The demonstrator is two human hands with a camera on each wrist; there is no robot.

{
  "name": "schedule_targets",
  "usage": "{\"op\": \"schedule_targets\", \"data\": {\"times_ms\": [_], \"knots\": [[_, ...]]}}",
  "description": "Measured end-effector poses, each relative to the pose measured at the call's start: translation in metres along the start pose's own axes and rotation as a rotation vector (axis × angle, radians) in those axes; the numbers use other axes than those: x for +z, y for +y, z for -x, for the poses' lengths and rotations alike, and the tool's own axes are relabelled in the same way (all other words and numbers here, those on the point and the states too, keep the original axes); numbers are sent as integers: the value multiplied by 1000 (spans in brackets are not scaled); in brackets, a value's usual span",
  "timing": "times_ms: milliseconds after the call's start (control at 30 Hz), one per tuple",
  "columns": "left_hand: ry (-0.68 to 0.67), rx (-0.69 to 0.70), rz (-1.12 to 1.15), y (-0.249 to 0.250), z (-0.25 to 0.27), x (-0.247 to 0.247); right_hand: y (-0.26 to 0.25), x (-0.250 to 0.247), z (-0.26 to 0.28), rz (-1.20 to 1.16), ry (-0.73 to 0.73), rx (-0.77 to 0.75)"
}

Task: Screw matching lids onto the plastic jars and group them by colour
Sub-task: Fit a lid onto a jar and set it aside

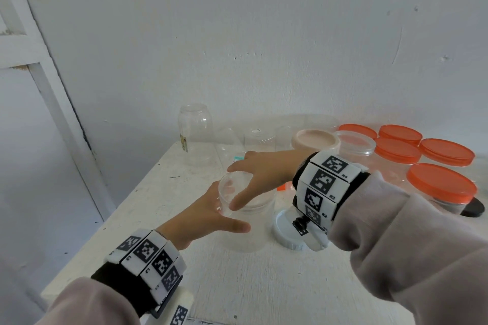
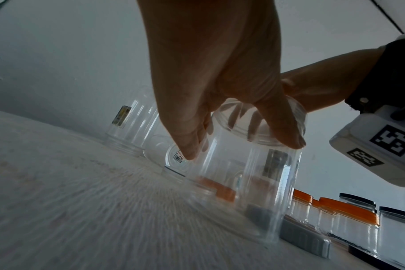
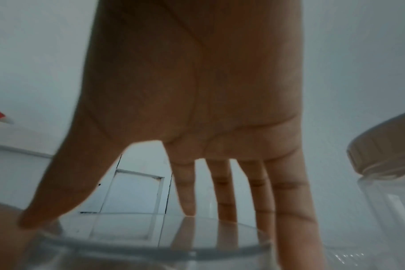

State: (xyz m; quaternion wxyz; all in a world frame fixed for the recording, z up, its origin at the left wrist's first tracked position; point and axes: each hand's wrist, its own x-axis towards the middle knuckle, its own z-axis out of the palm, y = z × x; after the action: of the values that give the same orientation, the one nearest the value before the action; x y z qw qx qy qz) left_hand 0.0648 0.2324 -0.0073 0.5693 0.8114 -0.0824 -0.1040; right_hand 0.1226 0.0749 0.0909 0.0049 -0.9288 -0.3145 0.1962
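A white, scuffed counter (image 1: 163, 208) stands against a plain pale wall (image 1: 264, 34), with a white door frame (image 1: 47, 82) at the left. Near the middle stands a clear jar (image 1: 245, 221). The left hand (image 1: 203, 216) wraps its side, fingers and thumb curled round it. The right hand (image 1: 261, 174) spreads over the transparent lid (image 1: 244, 192) on top, fingertips (image 3: 187, 202) down on its rim. Smooth, round, orange-lidded jars (image 1: 422, 163) cluster at the far right, with a beige-lidded jar (image 1: 315, 141) beside them. Open clear jars (image 1: 195, 134) line the far edge. A ribbed white lid (image 1: 286, 232) lies just right of the held jar.
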Motion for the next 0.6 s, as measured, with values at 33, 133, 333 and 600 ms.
{"op": "schedule_targets", "data": {"times_ms": [33, 133, 333, 600], "knots": [[-11, 1, -6, 1, 0, 0, -1, 1, 0, 24, 25, 10], [-27, 13, -9, 2, 0, 0, -2, 1, -1, 61, 51, 25], [3, -17, -24, -1, -1, -1, -2, 0, 0, 27, -23, -50], [20, -20, -35, 1, -1, 0, 1, 17, 0, 17, 82, -47]]}}
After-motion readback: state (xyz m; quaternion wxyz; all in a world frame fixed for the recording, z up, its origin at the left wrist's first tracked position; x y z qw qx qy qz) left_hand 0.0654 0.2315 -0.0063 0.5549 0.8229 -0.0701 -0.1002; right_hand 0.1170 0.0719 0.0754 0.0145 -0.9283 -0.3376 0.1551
